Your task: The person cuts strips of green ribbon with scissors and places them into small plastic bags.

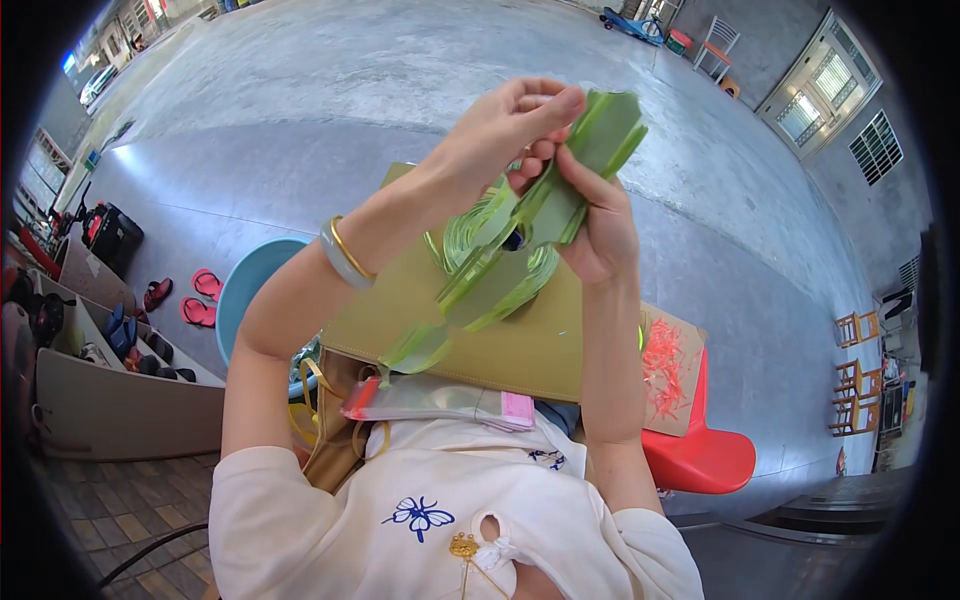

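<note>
A green ribbon (607, 130), translucent with brighter green edges, is gathered in several layers between my two hands. My left hand (525, 125) is closed, its thumb and fingers pinching at the left edge of the layers. From the right, my right hand (603, 222) grips the ribbon with the thumb across its front; some fingers are hidden behind it. A loose length of the ribbon hangs down toward my lap. Below the hands, a coil of green ribbon (480, 228) lies on an olive board (400, 310), partly covered by the hanging strip.
Clear plastic sleeves (430, 400) with a pink label rest on my lap. A blue basin (250, 285) stands left. Right, a red stool (705, 455) bears cardboard with pink-red strips (665, 365). Pink flip-flops (200, 310) and a shoe rack (120, 400) are at far left.
</note>
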{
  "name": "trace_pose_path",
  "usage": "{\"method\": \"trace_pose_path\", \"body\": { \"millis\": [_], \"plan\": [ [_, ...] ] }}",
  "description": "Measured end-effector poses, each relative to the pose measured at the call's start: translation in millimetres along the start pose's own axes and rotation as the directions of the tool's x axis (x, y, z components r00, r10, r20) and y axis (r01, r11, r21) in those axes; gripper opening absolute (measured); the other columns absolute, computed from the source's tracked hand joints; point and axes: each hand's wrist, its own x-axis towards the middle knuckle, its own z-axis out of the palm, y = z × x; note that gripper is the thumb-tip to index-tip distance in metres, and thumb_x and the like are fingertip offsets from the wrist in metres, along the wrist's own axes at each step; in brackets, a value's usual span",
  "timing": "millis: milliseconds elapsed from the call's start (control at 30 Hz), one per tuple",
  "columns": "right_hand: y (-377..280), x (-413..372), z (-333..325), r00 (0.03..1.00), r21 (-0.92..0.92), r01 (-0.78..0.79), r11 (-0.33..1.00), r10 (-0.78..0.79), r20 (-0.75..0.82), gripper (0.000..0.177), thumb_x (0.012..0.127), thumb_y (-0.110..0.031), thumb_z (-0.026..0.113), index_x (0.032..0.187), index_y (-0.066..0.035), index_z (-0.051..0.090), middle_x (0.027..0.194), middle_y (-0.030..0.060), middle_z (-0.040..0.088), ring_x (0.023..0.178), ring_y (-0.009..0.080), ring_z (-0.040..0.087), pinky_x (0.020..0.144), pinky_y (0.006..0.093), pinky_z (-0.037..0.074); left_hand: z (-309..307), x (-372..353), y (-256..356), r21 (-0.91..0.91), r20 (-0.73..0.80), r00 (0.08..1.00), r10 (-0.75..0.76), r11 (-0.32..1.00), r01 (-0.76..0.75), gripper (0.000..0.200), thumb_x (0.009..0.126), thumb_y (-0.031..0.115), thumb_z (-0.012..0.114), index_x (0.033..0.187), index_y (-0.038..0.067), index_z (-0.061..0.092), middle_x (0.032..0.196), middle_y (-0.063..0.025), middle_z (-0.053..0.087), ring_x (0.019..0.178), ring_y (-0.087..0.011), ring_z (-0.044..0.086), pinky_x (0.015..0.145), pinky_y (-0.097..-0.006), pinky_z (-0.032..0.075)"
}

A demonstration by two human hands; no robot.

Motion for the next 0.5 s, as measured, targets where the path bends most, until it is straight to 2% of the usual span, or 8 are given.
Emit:
{"method": "trace_pose_path", "body": {
  "millis": [33, 67, 100, 133, 200, 333, 433, 500],
  "plan": [
    [-8, -1, -2, 0.999, 0.067, 0.035, 0.997, -0.035, -0.001, 0.017, 0.093, -0.008, 0.045, 0.109, -0.004, 0.046, 0.089, 0.0049, 0.053, 0.08, 0.0166, 0.053, 0.077, 0.0321, 0.046, -6, -1, -20, -0.214, 0.123, 0.99, -0.072, 0.972, 0.097, 0.042, 0.081, 0.031, 0.066, 0.111, 0.002, 0.058, 0.088, -0.0097, 0.064, 0.056, -0.0094, 0.055, 0.052, -0.0232, 0.045],
    [-15, -2, -6, 0.998, 0.133, 0.07, 0.989, -0.07, -0.004, 0.017, 0.093, -0.006, 0.043, 0.11, -0.004, 0.046, 0.088, 0.0041, 0.051, 0.079, 0.0156, 0.051, 0.077, 0.0314, 0.045, -11, -7, -31, -0.403, 0.255, 0.96, -0.114, 0.89, 0.213, 0.042, 0.083, 0.03, 0.065, 0.113, 0.003, 0.057, 0.091, -0.0103, 0.063, 0.061, -0.011, 0.058, 0.058, -0.0248, 0.048],
    [-23, -3, -11, 0.996, 0.212, 0.082, 0.974, -0.089, 0.024, 0.018, 0.093, -0.005, 0.043, 0.111, -0.004, 0.045, 0.088, 0.0039, 0.051, 0.077, 0.0152, 0.049, 0.076, 0.0307, 0.043, -16, -20, -31, -0.27, 0.404, 0.872, -0.275, 0.876, 0.401, 0.038, 0.083, 0.026, 0.065, 0.111, 0.002, 0.057, 0.092, -0.0116, 0.063, 0.07, -0.0134, 0.06, 0.067, -0.0275, 0.048],
    [-31, -4, -19, 0.993, 0.29, 0.09, 0.953, -0.11, 0.051, 0.019, 0.093, -0.004, 0.043, 0.111, -0.004, 0.045, 0.088, 0.0037, 0.05, 0.075, 0.0147, 0.046, 0.076, 0.03, 0.042, -22, -34, -29, -0.109, 0.519, 0.739, -0.43, 0.824, 0.556, 0.034, 0.084, 0.022, 0.064, 0.109, 0.001, 0.058, 0.094, -0.0129, 0.063, 0.079, -0.0159, 0.062, 0.075, -0.0301, 0.049],
    [-47, -7, -34, 0.988, 0.366, 0.119, 0.923, -0.148, 0.053, 0.019, 0.092, -0.003, 0.043, 0.112, -0.004, 0.044, 0.087, 0.0037, 0.049, 0.073, 0.0143, 0.043, 0.074, 0.029, 0.04, -35, -46, -49, 0.183, 0.639, 0.671, -0.377, 0.921, 0.344, 0.031, 0.084, 0.02, 0.064, 0.103, -0.003, 0.059, 0.095, -0.0146, 0.065, 0.086, -0.0187, 0.064, 0.075, -0.0279, 0.051],
    [-66, -16, -63, 0.985, 0.371, 0.159, 0.915, -0.172, 0.001, 0.019, 0.093, -0.004, 0.041, 0.112, -0.004, 0.045, 0.088, 0.0045, 0.051, 0.073, 0.0146, 0.045, 0.076, 0.0307, 0.04, -51, -68, -47, 0.159, 0.617, 0.655, -0.437, 0.884, 0.44, 0.027, 0.08, 0.01, 0.066, 0.1, -0.007, 0.06, 0.086, -0.0164, 0.067, 0.075, -0.0218, 0.067, 0.071, -0.0301, 0.052],
    [-66, -22, -75, 0.985, 0.355, 0.174, 0.919, -0.162, -0.065, 0.018, 0.094, -0.005, 0.04, 0.111, -0.005, 0.046, 0.088, 0.0049, 0.052, 0.073, 0.0148, 0.046, 0.076, 0.0313, 0.041, -53, -80, -29, 0.003, 0.557, 0.757, -0.342, 0.912, 0.41, 0.024, 0.079, 0.008, 0.067, 0.097, -0.008, 0.061, 0.085, -0.0153, 0.067, 0.075, -0.0203, 0.066, 0.071, -0.029, 0.052],
    [-63, -25, -80, 0.979, 0.342, 0.196, 0.919, -0.161, -0.127, 0.018, 0.094, -0.005, 0.039, 0.111, -0.004, 0.046, 0.089, 0.0049, 0.052, 0.072, 0.0147, 0.046, 0.075, 0.0311, 0.041, -59, -87, -21, 0.015, 0.524, 0.809, -0.267, 0.952, 0.304, 0.02, 0.08, 0.008, 0.067, 0.094, -0.006, 0.064, 0.089, -0.0143, 0.067, 0.079, -0.0168, 0.064, 0.075, -0.0264, 0.05]
  ]
}}
